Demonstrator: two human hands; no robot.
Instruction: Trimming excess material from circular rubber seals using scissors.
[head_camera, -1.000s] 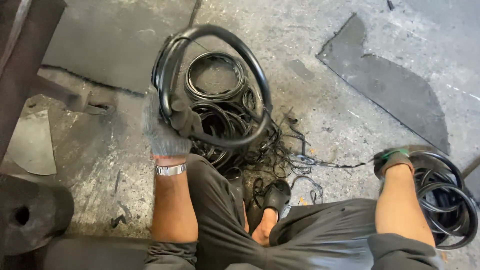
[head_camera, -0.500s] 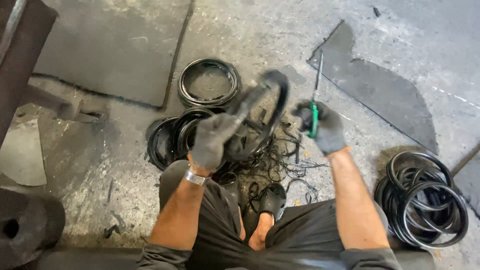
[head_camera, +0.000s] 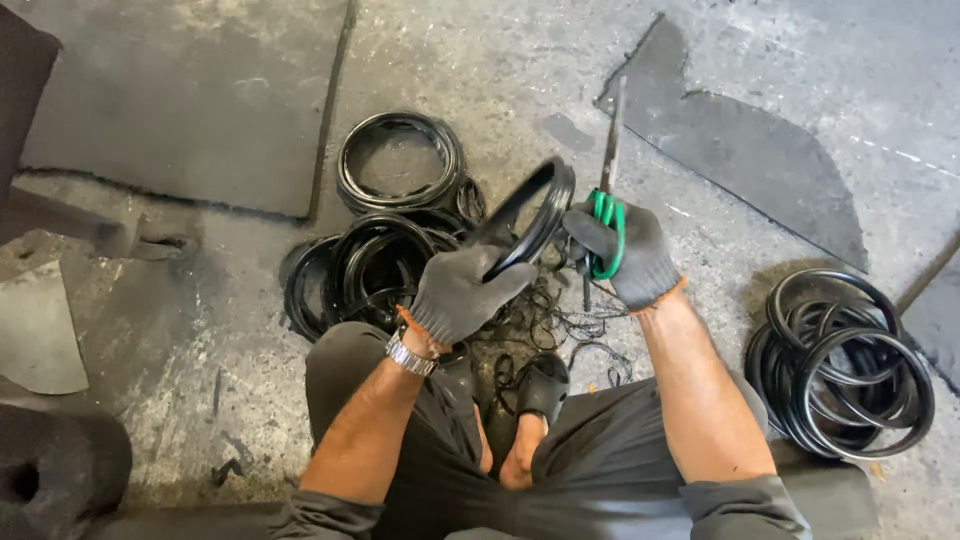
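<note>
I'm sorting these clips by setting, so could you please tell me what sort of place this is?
Probably a rough workshop floor: stained, cracked concrete floor, piles of black rubber rings, and gloved hands working a rubber ring with green-handled scissors.

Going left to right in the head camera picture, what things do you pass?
Rubber scrap → ring pile → left hand → held ring → right hand with green-handled scissors → ring stack.
</note>
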